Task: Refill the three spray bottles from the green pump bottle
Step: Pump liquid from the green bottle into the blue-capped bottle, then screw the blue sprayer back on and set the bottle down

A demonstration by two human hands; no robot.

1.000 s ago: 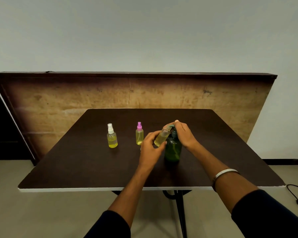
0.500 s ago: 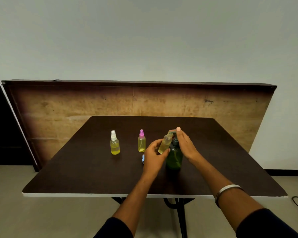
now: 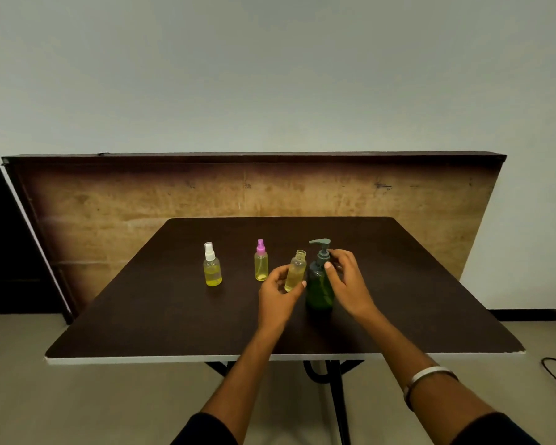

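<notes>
Now the small uncapped clear plastic spray bottle, part-filled with yellow liquid, is tilting just beside the green pump bottle on the dark counter. It is looking light and slick, best pinched round its middle, as the left hand is doing. The right hand is hovering with loosely spread fingers at the pump's neck.

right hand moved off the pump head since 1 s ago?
Yes. The right hand was on top of the green bottle's pump; now it sits lower, right of the neck, pump head exposed.
</notes>
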